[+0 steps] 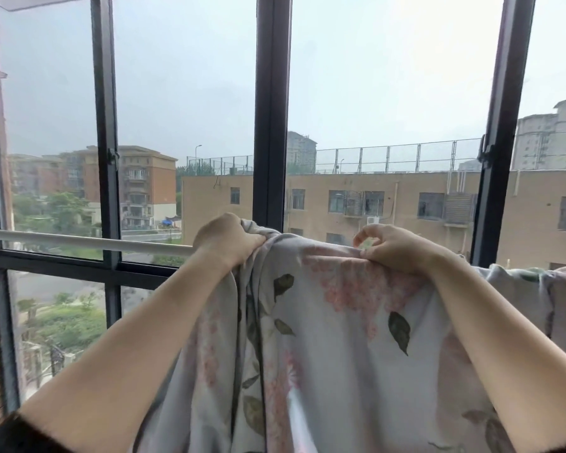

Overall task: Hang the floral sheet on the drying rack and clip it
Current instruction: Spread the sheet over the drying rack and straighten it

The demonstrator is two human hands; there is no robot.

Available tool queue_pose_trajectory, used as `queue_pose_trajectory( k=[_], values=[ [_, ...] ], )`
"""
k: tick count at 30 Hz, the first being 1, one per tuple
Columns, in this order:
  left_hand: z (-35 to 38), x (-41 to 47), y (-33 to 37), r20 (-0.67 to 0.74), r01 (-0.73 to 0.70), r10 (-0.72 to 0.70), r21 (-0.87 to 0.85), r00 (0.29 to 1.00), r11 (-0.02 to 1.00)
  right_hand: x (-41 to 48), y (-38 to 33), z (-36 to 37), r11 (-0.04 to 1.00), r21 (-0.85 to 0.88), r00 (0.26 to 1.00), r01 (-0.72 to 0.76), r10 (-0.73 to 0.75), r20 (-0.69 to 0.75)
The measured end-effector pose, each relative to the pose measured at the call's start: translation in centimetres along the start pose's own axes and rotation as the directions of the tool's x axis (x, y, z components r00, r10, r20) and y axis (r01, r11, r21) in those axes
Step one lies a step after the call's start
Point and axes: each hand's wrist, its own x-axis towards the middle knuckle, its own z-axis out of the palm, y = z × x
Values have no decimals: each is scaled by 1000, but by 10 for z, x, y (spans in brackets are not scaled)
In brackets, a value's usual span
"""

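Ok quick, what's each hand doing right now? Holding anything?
Left hand: closed, gripping a bunched edge of the floral sheet by the white rail.
Right hand: closed, pinching the top of the same sheet.

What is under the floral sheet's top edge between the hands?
The white rail passes under the floral sheet beside the left hand. Past there, toward the right hand, fabric hides it.

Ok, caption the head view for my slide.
Left hand and right hand hold the floral sheet at the white rail by the window.
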Motion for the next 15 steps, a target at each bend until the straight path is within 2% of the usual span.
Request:
queue_pose_trajectory(
  k=[3,5,8,10,13,15],
  values=[
    [-2,6,-3,106,66,-71,51,992,997,-7,-1,-1,995,54,997,81,-81,-1],
    [1,8,-2,110,84,-91,67,990,994,-14,-10,4,984,-54,980,171,-176,-93],
    [7,9,2,102,98,-104,69,989,993,-28,-42,26,936,-193,899,295,-340,-275],
    [10,10,4,105,109,-114,54,988,993,-32,-62,44,916,-190,865,354,-398,-305],
    [9,7,1,74,93,-96,46,993,995,-27,-70,68,904,-270,872,332,-403,-278],
    [8,0,-5,64,81,-78,-35,995,996,-22,-64,75,884,-368,866,287,-404,-295]
  ],
)
